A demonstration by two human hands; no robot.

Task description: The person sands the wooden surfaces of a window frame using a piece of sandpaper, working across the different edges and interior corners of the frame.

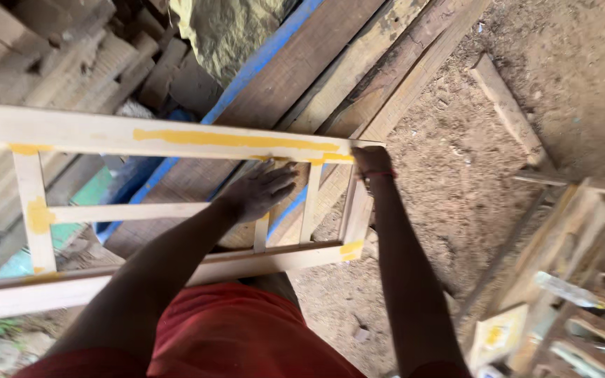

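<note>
A pale wooden frame — long rails joined by short crosspieces, daubed with yellow filler at the joints — stretched from the left edge of the frame to its centre, held above the ground across the person's lap. The left hand lay flat and spread wide on it, fingers reaching up to the yellow-smeared upper rail at mid-frame. The right hand was closed around the frame's right end corner, a red band at its wrist. Below, red shorts filled the bottom centre. Behind the frame, dark planks — one edged in blue — slanted toward the upper centre, with stacked timber at upper left. Sawdust-strewn ground spread to the right, where another slatted wooden piece stood at lower right.
</note>
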